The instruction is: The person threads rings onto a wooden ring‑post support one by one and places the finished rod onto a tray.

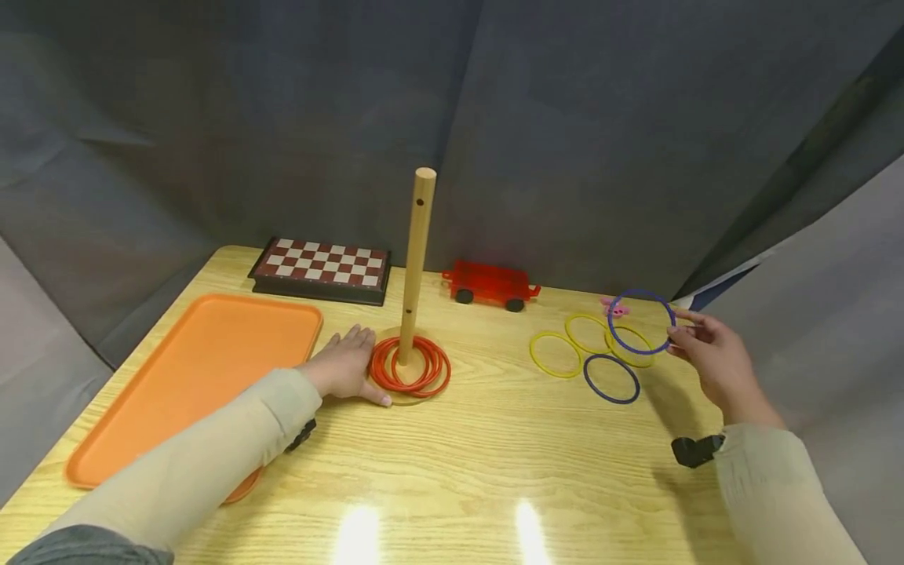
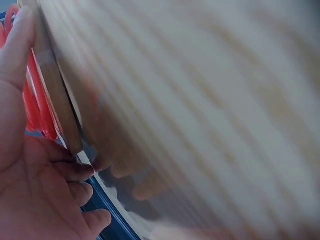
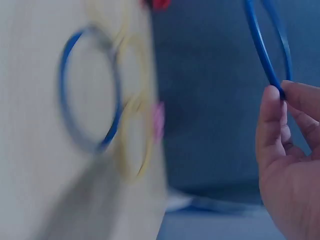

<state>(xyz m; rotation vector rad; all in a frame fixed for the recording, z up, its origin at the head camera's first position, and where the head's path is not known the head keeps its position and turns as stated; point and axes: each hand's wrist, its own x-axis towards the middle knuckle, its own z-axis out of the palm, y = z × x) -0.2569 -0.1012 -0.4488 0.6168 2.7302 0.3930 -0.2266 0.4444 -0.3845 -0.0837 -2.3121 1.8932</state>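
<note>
Beside the upright pole (image 1: 416, 255), the left hand (image 1: 344, 366) lies spread; the right hand (image 1: 716, 367) pinches a tilted blue ring (image 3: 260, 48).

We list, from the left wrist view: one left hand (image 2: 35, 185), along the left side, palm facing us, thumb (image 2: 12, 60) pointing to the upper corner, fingertips (image 2: 82, 192) toward the middle. Several red rings (image 2: 46, 120), partly hidden behind the thumb. One wooden board (image 2: 59, 95), its narrow edge slanting down to the fingers, one of which touches its lower end. One wood-grained tabletop (image 2: 210, 90), blurred, with finger reflections. One dark blue strip (image 2: 112, 217), low down, which we cannot identify.
</note>
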